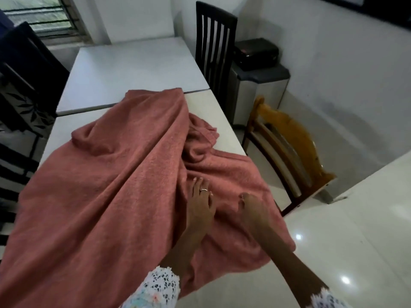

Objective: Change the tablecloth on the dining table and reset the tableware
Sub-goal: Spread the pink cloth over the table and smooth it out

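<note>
A pink cloth lies rumpled over the near half of the white table, bunched into long folds that run away from the person, with its near edge hanging over the table's front and right corner. The far half of the table is bare. The left hand (a ring on one finger) rests flat on the cloth near the right side, fingers straight and slightly spread, holding nothing. The right hand sits just beside it on the cloth, its fingers bent down into the fabric; whether they pinch a fold I cannot tell. Both sleeves are white with a dark speckled print. A dark slatted chair stands at the table's far right edge, and a wooden chair stands nearer, on the right. Another dark chair sits on the left
</note>
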Tool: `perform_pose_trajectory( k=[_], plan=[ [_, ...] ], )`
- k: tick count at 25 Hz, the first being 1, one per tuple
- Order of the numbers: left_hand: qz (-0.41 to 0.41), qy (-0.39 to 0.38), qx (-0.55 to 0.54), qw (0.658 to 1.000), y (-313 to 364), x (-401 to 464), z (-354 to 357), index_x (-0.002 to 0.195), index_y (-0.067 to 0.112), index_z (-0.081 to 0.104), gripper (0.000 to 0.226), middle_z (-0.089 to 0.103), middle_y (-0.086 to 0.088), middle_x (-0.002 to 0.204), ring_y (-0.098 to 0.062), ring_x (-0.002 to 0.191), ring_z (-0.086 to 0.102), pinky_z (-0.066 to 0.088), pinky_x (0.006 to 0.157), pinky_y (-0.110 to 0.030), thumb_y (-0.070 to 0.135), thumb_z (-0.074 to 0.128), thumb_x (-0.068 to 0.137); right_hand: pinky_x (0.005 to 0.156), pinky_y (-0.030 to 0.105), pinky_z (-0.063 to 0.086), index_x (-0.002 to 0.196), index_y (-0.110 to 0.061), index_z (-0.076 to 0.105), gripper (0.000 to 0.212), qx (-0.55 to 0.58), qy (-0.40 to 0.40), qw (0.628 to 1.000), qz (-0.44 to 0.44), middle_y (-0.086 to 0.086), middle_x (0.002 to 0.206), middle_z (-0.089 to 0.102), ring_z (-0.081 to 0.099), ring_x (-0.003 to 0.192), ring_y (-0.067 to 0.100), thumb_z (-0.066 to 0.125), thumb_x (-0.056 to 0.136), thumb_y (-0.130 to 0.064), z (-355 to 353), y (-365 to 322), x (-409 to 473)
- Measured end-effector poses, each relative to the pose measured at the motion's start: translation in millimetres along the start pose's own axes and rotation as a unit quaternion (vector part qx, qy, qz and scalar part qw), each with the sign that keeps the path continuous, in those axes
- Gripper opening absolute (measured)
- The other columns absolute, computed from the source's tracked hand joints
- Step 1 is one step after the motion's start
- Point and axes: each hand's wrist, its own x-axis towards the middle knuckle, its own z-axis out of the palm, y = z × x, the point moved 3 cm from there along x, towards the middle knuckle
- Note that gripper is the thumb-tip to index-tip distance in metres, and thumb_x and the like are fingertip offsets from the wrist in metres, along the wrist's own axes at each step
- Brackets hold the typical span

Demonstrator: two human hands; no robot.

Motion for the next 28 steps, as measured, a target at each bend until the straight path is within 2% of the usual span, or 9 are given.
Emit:
perform_pose_trajectory(
  k=[4,7,9,12,15,17,19,24,28],
  plan=[
    [-0.055,0.060,0.032,0.996,1.4,50.7,19.4,0.108,0.002,0.067,0.041,0.067,-0.016,0.111,-0.032,0.111,0.061,0.032,0.107,-0.034,0.018,0.041,0.081,0.098,0.037,0.042,0.119,-0.006,0.054,0.031,-0.029,-0.048,0.989,-0.139,0.016,0.130,0.053,0.051,0.118,0.031,0.048,0.092,-0.021,4.6,-20.3,125.8],
    [-0.101,0.054,0.036,0.993,-7.8,78.8,29.3,0.117,0.003,0.062,0.043,0.065,-0.017,0.113,-0.034,0.108,0.060,0.042,0.101,-0.043,0.027,0.045,0.087,0.105,0.042,0.036,0.143,-0.008,0.029,0.062,-0.048,-0.066,0.985,-0.152,0.018,0.152,0.024,0.036,0.132,0.035,0.055,0.090,-0.027,18.2,-37.3,187.5],
    [-0.168,0.058,-0.003,0.984,-16.9,101.1,34.5,0.115,0.005,0.062,0.047,0.064,-0.016,0.109,-0.031,0.102,0.061,0.047,0.093,-0.038,0.041,0.047,0.089,0.097,0.038,0.039,0.143,-0.007,0.030,0.068,0.051,-0.079,0.986,-0.135,0.018,0.144,0.039,0.046,0.125,0.033,0.063,0.086,-0.028,21.7,-44.4,211.3],
    [-0.324,0.067,-0.102,0.938,-21.7,141.9,39.3,0.115,0.007,0.060,0.058,0.062,-0.012,0.112,-0.027,0.107,0.058,0.041,0.095,-0.033,0.054,0.060,0.082,0.084,0.030,0.047,0.125,-0.007,0.051,0.048,0.268,-0.182,0.928,-0.186,0.009,0.116,0.062,0.060,0.097,0.021,0.065,0.080,-0.021,21.6,-61.8,213.6],
    [-0.434,0.083,-0.139,0.886,-17.8,163.3,51.3,0.126,-0.002,0.051,0.053,0.057,-0.020,0.125,-0.033,0.118,0.052,0.036,0.099,-0.032,0.033,0.061,0.088,0.064,0.026,0.053,0.105,-0.006,0.060,0.022,0.260,-0.366,0.875,-0.180,0.009,0.091,0.064,0.060,0.072,0.016,0.053,0.084,-0.009,15.3,-65.0,222.9],
    [-0.482,0.136,-0.148,0.853,-20.2,166.3,54.3,0.117,-0.005,0.058,0.034,0.061,-0.024,0.118,-0.034,0.112,0.056,0.037,0.093,-0.032,0.020,0.050,0.095,0.064,0.034,0.057,0.111,-0.008,0.053,0.020,0.342,-0.323,0.880,-0.070,0.016,0.099,0.064,0.063,0.070,0.020,0.052,0.092,-0.015,4.0,-67.0,256.5],
    [-0.501,0.180,-0.142,0.834,-18.4,163.3,58.3,0.104,-0.008,0.061,0.033,0.063,-0.026,0.108,-0.036,0.103,0.058,0.038,0.087,-0.033,0.018,0.042,0.099,0.061,0.035,0.059,0.131,-0.017,0.033,0.051,0.445,-0.277,0.852,0.015,0.017,0.116,0.059,0.065,0.082,0.025,0.061,0.090,-0.029,2.5,-71.2,286.6],
    [-0.491,0.159,-0.072,0.854,1.0,161.4,90.5,0.110,0.002,0.057,0.040,0.057,-0.016,0.113,-0.031,0.106,0.054,0.039,0.091,-0.034,0.037,0.053,0.091,0.043,0.017,0.043,0.120,-0.006,0.053,0.028,0.404,-0.320,0.857,0.000,0.005,0.085,0.061,0.054,0.052,0.008,0.051,0.093,-0.012,34.1,-104.8,296.4],
    [-0.528,0.174,0.047,0.830,3.3,164.3,104.5,0.111,-0.001,0.063,0.029,0.041,-0.022,0.138,-0.038,0.121,0.045,0.034,0.104,-0.037,0.013,0.053,0.088,0.043,0.016,0.049,0.115,0.002,0.057,0.027,0.363,-0.355,0.859,-0.072,0.011,0.083,0.062,0.056,0.060,0.016,0.051,0.088,0.001,30.6,-106.4,338.4]
  ],
)
